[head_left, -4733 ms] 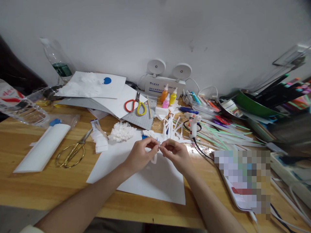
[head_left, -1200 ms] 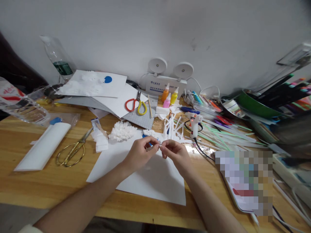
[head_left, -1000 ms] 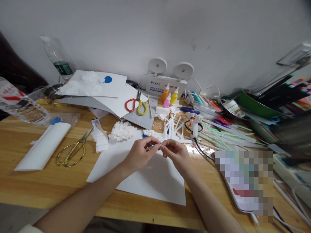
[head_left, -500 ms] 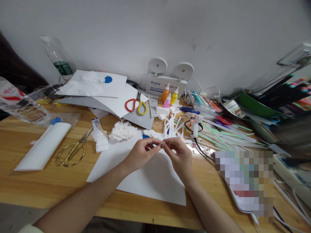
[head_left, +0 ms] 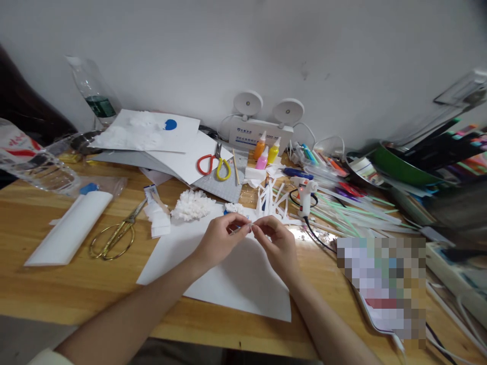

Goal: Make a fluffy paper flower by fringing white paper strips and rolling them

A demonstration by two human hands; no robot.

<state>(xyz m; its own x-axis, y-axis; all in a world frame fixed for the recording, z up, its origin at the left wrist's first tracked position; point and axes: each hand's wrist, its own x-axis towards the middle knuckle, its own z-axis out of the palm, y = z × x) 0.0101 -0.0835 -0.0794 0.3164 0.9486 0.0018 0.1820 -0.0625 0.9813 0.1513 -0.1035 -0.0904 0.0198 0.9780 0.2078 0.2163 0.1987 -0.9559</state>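
Observation:
Above a white paper sheet [head_left: 236, 289], my left hand [head_left: 222, 237] and my right hand [head_left: 277, 246] meet fingertip to fingertip. Both are closed in a pinch on a small white piece [head_left: 250, 224], mostly hidden by the fingers and too small to make out clearly. Just behind the left hand lies a ruffled white cluster [head_left: 193, 205], at the sheet's far edge. A smaller white cluster [head_left: 234, 208] sits beyond the fingertips, with some blue showing under it.
Gold-handled scissors [head_left: 113, 241] and a rolled white sheet [head_left: 70, 230] lie on the left. A white glue gun [head_left: 305, 195] with its cord stands behind the right hand. Farther back are white paper strips [head_left: 268, 200], red-and-yellow-handled scissors [head_left: 214, 166] and small paint bottles [head_left: 262, 161].
The joined fingertips have shifted very slightly left, and the right fingers have curled a little. Both hands keep their pinch; the things on the table stay where they were.

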